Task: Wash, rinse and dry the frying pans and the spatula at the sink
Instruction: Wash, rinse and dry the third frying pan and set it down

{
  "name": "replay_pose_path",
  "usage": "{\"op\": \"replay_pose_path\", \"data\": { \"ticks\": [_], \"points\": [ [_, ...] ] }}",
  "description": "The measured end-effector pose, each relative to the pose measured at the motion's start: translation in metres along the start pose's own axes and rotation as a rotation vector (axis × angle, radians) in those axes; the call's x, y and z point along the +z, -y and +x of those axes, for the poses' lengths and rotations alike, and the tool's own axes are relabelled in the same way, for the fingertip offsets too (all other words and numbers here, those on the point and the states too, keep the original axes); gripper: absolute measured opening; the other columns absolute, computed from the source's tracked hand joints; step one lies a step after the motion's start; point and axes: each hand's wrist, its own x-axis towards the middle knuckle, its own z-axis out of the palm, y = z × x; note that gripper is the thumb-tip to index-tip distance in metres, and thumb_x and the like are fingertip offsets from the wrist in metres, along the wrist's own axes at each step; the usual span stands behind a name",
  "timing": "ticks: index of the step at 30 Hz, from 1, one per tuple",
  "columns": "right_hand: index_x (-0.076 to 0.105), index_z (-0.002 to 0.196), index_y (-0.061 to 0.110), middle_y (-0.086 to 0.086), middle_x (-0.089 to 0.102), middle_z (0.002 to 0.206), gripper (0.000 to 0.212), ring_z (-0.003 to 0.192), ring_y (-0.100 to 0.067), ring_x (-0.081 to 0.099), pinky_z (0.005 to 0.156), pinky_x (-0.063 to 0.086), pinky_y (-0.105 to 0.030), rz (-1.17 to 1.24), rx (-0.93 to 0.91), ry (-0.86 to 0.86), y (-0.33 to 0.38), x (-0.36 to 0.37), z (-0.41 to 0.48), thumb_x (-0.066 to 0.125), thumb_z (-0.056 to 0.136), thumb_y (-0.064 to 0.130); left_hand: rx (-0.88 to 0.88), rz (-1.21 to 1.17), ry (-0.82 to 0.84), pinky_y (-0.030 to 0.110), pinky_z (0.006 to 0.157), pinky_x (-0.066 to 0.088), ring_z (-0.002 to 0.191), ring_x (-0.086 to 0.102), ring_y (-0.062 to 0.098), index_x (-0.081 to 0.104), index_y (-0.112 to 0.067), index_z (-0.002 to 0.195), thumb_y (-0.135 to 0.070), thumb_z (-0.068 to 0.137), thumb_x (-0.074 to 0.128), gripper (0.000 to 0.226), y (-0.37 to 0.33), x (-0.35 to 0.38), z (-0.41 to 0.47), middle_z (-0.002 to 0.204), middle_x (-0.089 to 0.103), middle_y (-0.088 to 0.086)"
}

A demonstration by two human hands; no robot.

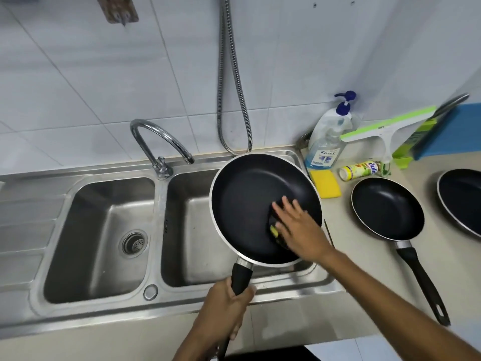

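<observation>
Large black non-stick frying pan (250,199), frame centre, above right basin of steel sink (286,293). Handle (240,276) pointed down-frame into left hand (229,303), fingers wrapped round it. Right hand (299,230), fingers flat, pressed yellow-green sponge (273,230) inside, lower right.

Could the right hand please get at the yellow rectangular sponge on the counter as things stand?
Probably yes: the yellow rectangular sponge lies uncovered beside the large black frying pan, though the right hand is pressing a dark scrubber there.

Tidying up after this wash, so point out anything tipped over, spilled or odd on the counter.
The small yellow bottle lies on its side beside the soap bottle. The green squeegee leans askew above it. No spill shows.
</observation>
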Motion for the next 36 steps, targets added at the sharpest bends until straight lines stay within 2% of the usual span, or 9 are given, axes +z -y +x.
{"op": "replay_pose_path", "data": {
  "ticks": [3, 9, 13, 18, 22, 26, 31, 34, 36],
  "points": [
    [0.019, 0.159, 0.043, 0.013, 0.002, 0.169, 0.057, 0.156, -0.013, 0.001, 0.125, 0.017, -0.044, 0.295, -0.052, 0.189, 0.065, 0.002, -0.032, 0.031, 0.105, 0.056, 0.039, 0.084, -0.008, 0.028, 0.043, 0.037, 0.034, 0.043, 0.022, 0.051, -0.008, 0.085, -0.027, 0.099, 0.061, 0.025, -0.009, -0.002, 0.007, 0.047, 0.050, 0.007],
    [0.044, 0.149, 0.040, 0.015, 0.059, 0.139, 0.059, 0.128, 0.004, 0.054, 0.110, 0.041, -0.018, 1.213, -0.031, 0.075, 0.128, -0.042, -0.008, 0.062, 0.100, 0.014, 0.070, 0.275, -0.087, 0.026, 0.043, 0.039, 0.039, 0.049, 0.012, 0.053, -0.011, 0.079, -0.027, 0.096, 0.062, 0.025, -0.018, -0.003, 0.010, 0.052, 0.055, -0.003],
    [0.057, 0.139, 0.019, -0.007, 0.070, 0.128, 0.045, 0.116, -0.021, 0.067, 0.104, 0.051, -0.034, 1.864, 0.066, -0.044, 0.111, -0.075, -0.005, 0.055, 0.098, 0.002, 0.130, 0.437, -0.281, 0.017, 0.047, 0.036, 0.060, 0.055, 0.014, 0.054, -0.011, 0.092, -0.029, 0.099, 0.062, 0.021, -0.019, -0.004, 0.019, 0.077, 0.060, 0.003],
    [0.031, 0.156, 0.008, -0.015, 0.041, 0.157, 0.057, 0.144, -0.030, 0.042, 0.117, 0.037, -0.043, 2.020, -0.058, -0.255, 0.036, -0.128, -0.024, 0.048, 0.105, 0.026, 0.220, 0.662, -0.440, 0.034, 0.061, 0.043, 0.070, 0.062, 0.025, 0.040, -0.021, 0.098, -0.032, 0.103, 0.054, 0.019, -0.001, -0.013, 0.013, 0.079, 0.056, -0.003],
    [0.025, 0.159, 0.011, -0.011, 0.032, 0.161, 0.076, 0.148, -0.025, 0.034, 0.116, 0.035, -0.040, 1.902, -0.184, -0.440, -0.003, -0.161, -0.040, 0.064, 0.098, 0.035, 0.195, 0.597, -0.534, 0.033, 0.061, 0.038, 0.070, 0.060, 0.026, 0.044, -0.022, 0.095, -0.028, 0.096, 0.063, 0.020, 0.013, -0.022, 0.011, 0.076, 0.053, -0.008],
    [0.036, 0.153, 0.015, 0.000, 0.059, 0.137, 0.068, 0.125, -0.018, 0.053, 0.113, 0.034, -0.038, 1.590, -0.157, -0.553, 0.014, -0.149, -0.037, 0.065, 0.093, 0.030, 0.142, 0.506, -0.596, 0.029, 0.058, 0.037, 0.062, 0.055, 0.014, 0.052, -0.025, 0.087, -0.022, 0.087, 0.073, 0.020, 0.018, -0.026, 0.013, 0.073, 0.057, -0.010],
    [0.038, 0.153, 0.030, 0.011, 0.035, 0.161, 0.063, 0.150, -0.008, 0.030, 0.124, 0.026, -0.041, 0.633, -0.333, -0.322, 0.044, -0.067, -0.028, 0.063, 0.098, 0.014, 0.208, 0.597, -0.568, 0.034, 0.055, 0.043, 0.061, 0.057, 0.021, 0.055, -0.019, 0.080, -0.006, 0.081, 0.071, 0.021, 0.025, -0.028, 0.021, 0.077, 0.049, -0.010],
    [0.035, 0.154, 0.040, 0.011, 0.022, 0.167, 0.052, 0.156, -0.018, 0.014, 0.123, 0.025, -0.052, -0.071, -0.570, -0.229, 0.069, -0.003, -0.025, 0.049, 0.104, 0.041, 0.226, 0.661, -0.550, 0.035, 0.058, 0.039, 0.071, 0.060, 0.027, 0.047, -0.022, 0.086, -0.007, 0.082, 0.069, 0.027, 0.026, -0.019, 0.020, 0.082, 0.044, -0.008],
    [0.046, 0.146, 0.044, 0.009, 0.030, 0.164, 0.044, 0.154, -0.026, 0.021, 0.117, 0.024, -0.062, -0.291, -0.579, -0.241, 0.093, 0.009, -0.012, 0.041, 0.103, 0.053, 0.243, 0.689, -0.554, 0.034, 0.058, 0.039, 0.073, 0.061, 0.028, 0.046, -0.022, 0.090, -0.007, 0.082, 0.071, 0.030, 0.027, -0.014, 0.020, 0.086, 0.041, -0.007]
  ]
}}
